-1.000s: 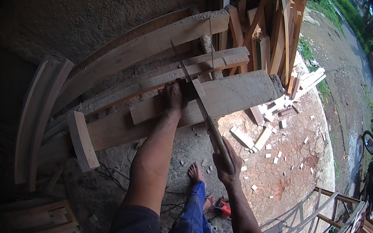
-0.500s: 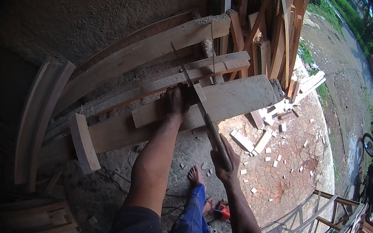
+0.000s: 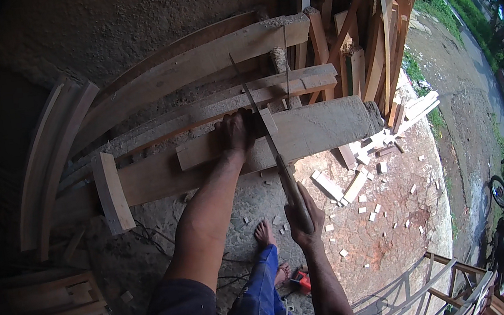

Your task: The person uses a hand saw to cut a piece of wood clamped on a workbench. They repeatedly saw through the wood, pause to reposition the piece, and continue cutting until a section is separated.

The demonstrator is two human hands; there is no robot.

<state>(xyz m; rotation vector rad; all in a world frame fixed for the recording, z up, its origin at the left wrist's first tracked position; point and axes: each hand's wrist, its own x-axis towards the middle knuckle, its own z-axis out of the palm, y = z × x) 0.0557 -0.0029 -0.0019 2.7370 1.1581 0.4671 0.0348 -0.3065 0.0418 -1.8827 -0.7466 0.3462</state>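
Observation:
My right hand [image 3: 307, 217] is wrapped round the handle of a handsaw [image 3: 274, 147], whose long narrow blade points away from me. The blade lies across a short wooden piece [image 3: 200, 154], close to its right end. My left hand [image 3: 237, 131] is closed on that piece just left of the blade, pressing it down on a wide plank [image 3: 330, 128]. Its fingertips are partly hidden in shadow. The depth of the cut cannot be made out.
Beyond the plank lie more long boards [image 3: 190, 61]. A short block [image 3: 113, 192] rests across the plank's left part. Wood strips [image 3: 373, 67] lean at the far right. Several small offcuts [image 3: 372, 212] litter the floor near my bare feet [image 3: 264, 234] and a red object [image 3: 302, 281].
The view has shifted slightly. Both hands keep their hold, and the saw stays across the wooden piece in nearly the same position.

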